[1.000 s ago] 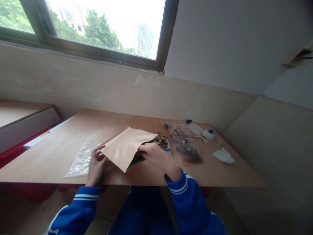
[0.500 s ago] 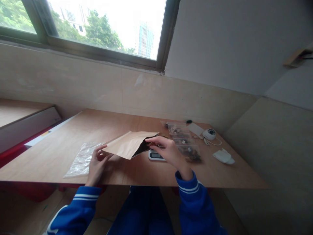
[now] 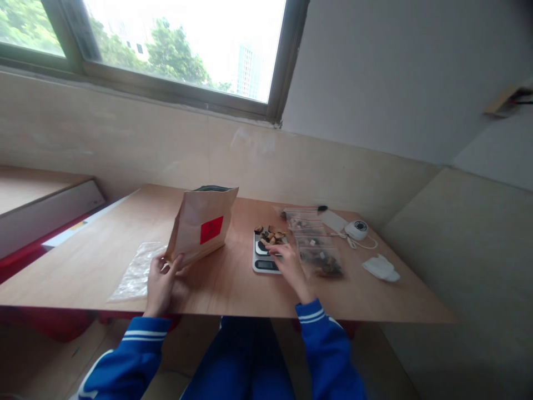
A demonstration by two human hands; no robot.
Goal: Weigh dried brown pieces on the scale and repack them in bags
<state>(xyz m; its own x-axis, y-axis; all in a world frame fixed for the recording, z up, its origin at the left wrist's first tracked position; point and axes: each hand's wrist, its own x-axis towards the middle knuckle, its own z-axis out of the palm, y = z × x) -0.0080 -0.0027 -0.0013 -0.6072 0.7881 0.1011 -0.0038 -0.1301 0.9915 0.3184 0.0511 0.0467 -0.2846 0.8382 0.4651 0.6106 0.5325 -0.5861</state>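
A brown kraft paper bag (image 3: 187, 222) with a red label stands upright, its mouth up. My left hand (image 3: 160, 283) grips its lower left corner between thumb and fingers. To the right is a white digital kitchen scale (image 3: 255, 264), with a pile of brown dried slices (image 3: 272, 236), perhaps mushroom, on its platform. My right hand (image 3: 287, 264) reaches over the scale's right side, fingertips pinched together at the near edge of the pile beside some dark pieces. Whatever sits between those fingertips is too small to make out.
Right of the scale lie several clear zip bags (image 3: 314, 244) of dried pieces. Beyond them are a white card (image 3: 333, 220), a white round camera with a cable (image 3: 356, 229) and a crumpled white tissue (image 3: 381, 268). A clear plastic bag (image 3: 135, 275) lies left of my left hand.
The paper bag has gone from tilted, mouth toward the right, to upright. My right hand has left the bag's mouth and come down to the pile on the scale.
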